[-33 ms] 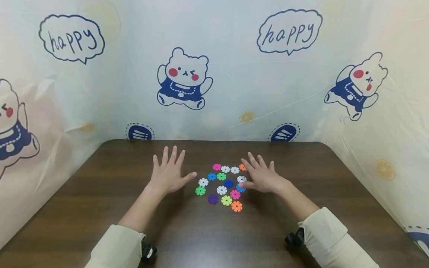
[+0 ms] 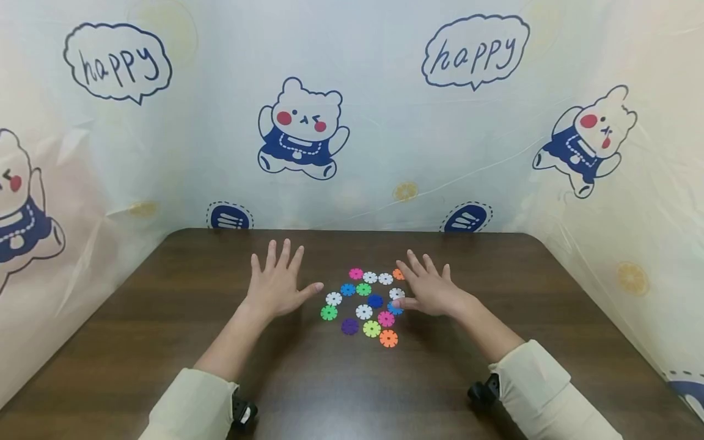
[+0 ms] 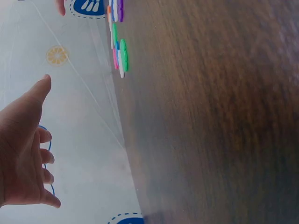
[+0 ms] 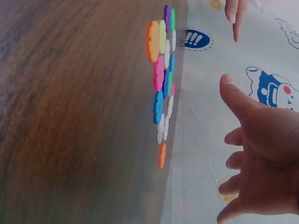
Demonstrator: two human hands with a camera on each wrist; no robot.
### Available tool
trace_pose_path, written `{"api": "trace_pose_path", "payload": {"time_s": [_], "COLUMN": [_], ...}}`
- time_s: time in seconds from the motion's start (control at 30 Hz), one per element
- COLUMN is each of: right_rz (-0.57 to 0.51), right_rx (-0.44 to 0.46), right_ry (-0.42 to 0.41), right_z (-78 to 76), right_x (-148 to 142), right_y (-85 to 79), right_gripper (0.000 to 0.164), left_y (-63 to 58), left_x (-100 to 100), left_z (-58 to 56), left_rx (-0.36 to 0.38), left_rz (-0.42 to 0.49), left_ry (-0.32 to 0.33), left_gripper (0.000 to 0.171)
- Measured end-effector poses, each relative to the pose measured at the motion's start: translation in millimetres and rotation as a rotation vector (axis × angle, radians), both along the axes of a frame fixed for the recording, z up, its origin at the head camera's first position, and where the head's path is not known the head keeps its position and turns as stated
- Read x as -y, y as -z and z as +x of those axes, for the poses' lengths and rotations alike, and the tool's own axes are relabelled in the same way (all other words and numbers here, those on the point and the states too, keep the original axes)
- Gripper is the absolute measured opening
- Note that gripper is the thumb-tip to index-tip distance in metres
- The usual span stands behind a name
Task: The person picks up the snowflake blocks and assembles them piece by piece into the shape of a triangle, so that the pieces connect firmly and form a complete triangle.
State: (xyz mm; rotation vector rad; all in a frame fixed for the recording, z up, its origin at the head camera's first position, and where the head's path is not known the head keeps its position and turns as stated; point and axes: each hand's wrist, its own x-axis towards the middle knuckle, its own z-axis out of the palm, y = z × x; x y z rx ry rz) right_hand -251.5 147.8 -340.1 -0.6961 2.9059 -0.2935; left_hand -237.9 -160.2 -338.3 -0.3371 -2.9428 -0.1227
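Several flat, notched plastic discs in mixed colours lie loosely grouped on the brown table. My left hand, fingers spread and holding nothing, hovers left of them, its thumb pointing toward a white disc and a green disc. To the right, my right hand is also spread and empty; in the head view its thumb overlaps a light blue disc, and its fingertips partly cover an orange disc. Both wrist views show the hands raised above the tabletop. Nearest the front are a purple disc and another orange disc.
The wood-grain table ends at a back edge against a pale curtain printed with bears and "happy" bubbles. Curtain panels also rise along both sides. A black wrist device sits at the left cuff, another black device at the right.
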Motion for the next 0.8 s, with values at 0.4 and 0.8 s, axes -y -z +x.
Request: {"api": "trace_pose_path", "payload": {"time_s": [0.4,0.8], "right_rz": [-0.156,-0.336], "right_rx": [-0.02,0.16], "right_ry": [0.009,0.142], "right_z": [-27.8,-84.2], "right_x": [-14,-18], "right_y": [5.7,33.8], "right_gripper": [0.066,0.043], "left_y": [-6.9,8.4], "left_x": [-2,-55], "left_z": [-20.9,-81.5], "left_rx": [0.118,0.208], "left_rz": [0.104,0.225], "left_ry": [0.107,0.159], "left_gripper": [0.077,0.06]}}
